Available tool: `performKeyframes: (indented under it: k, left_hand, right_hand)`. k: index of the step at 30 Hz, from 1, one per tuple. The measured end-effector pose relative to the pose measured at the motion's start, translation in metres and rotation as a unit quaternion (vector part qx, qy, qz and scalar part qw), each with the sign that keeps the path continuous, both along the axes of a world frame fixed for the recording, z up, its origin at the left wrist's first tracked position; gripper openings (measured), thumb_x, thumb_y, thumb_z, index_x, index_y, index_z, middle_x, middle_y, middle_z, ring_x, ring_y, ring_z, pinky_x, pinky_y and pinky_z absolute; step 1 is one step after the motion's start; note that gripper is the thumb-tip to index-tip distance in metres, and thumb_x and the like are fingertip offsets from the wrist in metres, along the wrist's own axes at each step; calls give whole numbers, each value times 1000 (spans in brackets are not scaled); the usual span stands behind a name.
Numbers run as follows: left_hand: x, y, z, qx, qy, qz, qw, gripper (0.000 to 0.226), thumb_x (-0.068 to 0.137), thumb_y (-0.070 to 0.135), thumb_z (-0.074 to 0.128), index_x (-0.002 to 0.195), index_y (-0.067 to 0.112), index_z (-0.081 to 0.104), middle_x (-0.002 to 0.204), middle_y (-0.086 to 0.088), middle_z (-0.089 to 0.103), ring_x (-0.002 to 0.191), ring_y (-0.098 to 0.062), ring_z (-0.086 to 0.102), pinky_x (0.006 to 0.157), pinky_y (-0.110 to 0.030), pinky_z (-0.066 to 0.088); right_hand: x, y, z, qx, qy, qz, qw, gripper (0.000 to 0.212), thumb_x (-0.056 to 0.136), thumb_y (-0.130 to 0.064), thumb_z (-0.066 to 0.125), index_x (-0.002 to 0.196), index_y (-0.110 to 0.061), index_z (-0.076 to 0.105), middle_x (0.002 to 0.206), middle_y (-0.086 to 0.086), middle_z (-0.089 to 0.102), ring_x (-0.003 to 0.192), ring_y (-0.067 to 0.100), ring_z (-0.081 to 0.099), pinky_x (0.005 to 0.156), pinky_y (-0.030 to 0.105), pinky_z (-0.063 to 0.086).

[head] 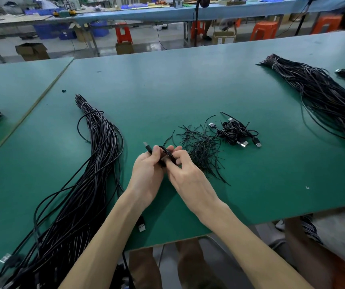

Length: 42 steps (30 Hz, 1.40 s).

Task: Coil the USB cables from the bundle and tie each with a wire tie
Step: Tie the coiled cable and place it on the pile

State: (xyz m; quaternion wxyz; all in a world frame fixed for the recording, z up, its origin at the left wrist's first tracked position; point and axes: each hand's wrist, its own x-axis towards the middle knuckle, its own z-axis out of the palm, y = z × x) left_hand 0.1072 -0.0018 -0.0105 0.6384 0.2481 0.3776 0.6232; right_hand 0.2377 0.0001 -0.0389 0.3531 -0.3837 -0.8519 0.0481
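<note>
Green workbench [188, 90]: a coiled cable [168, 154] — judged light, springy, best held across its loops — is gripped by the left hand [146, 174] and pinched by the right hand [186, 176].

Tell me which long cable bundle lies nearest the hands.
The bundle on the left, running alongside the left hand that grips the coiled cable. The other long bundle lies far right on the table, beyond the wire ties.

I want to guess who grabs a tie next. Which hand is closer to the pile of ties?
Right. The right hand is just beside the ties, at their left edge. The left hand is farther left. Both hold the cable.
</note>
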Motion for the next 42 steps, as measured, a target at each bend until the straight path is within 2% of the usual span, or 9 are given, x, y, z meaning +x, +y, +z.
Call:
performKeyframes:
  k: [4,11,16,19,26,32,36,39,42]
  left_hand:
    - [-2,-1,0,7,8,8,1000,34,112,20,40,109,-9,58,114,-24,73,114,-33,70,86,-33,60]
    - [4,-1,-2,-11,221,52,974,34,111,28,43,102,1,61,91,-7,78,91,-23,75,77,-31,60]
    - [1,-3,1,15,184,14,983,44,113,25,37,123,-11,59,121,-20,72,116,-35,69,100,-45,54]
    - [1,-5,2,36,142,15,989,37,112,22,38,122,-9,56,125,-19,71,118,-35,68,99,-43,55]
    - [-3,-6,6,40,-26,29,998,18,109,8,41,103,4,58,89,-8,65,96,-27,71,85,-37,59]
    - [2,-5,5,38,22,60,997,20,111,12,40,97,8,53,82,-3,62,86,-20,68,80,-30,59]
    - [3,-6,3,44,81,63,994,21,111,14,40,98,7,55,85,-2,65,84,-18,67,77,-28,58]
    - [8,-8,2,47,150,61,986,24,111,16,41,99,7,59,98,-18,72,94,-25,66,85,-35,56]
    - [11,-9,2,56,173,51,982,26,112,18,38,99,6,57,123,-44,56,103,-39,58,83,-49,47]
  right_hand:
    - [0,0,2,-11,-2,5,1000,31,95,1,66,126,4,66,119,15,52,92,26,63,72,38,64]
    - [0,1,4,-36,8,26,999,22,104,-5,56,120,7,65,119,7,51,85,21,61,72,37,61]
    - [1,-2,9,-26,13,21,999,27,98,4,64,125,7,66,122,13,56,90,25,63,77,39,63]
    - [2,-4,14,-13,32,26,999,28,96,6,65,123,7,68,115,13,59,86,24,63,78,37,62]
    - [2,-6,17,-3,35,38,999,21,98,4,63,117,8,71,117,17,63,97,28,68,93,37,59]
    - [2,-7,16,-15,33,50,998,29,100,-2,61,127,3,66,127,17,62,128,28,61,97,42,58]
    - [1,-9,16,-90,115,57,988,22,104,-23,55,121,-8,51,128,10,64,108,24,67,85,37,57]
    - [1,-7,15,-154,143,36,977,25,106,-21,54,128,-17,43,131,5,65,106,23,69,85,37,57]
    - [3,-3,15,-190,163,27,968,23,106,-14,55,128,-16,49,125,3,67,99,18,69,86,38,58]
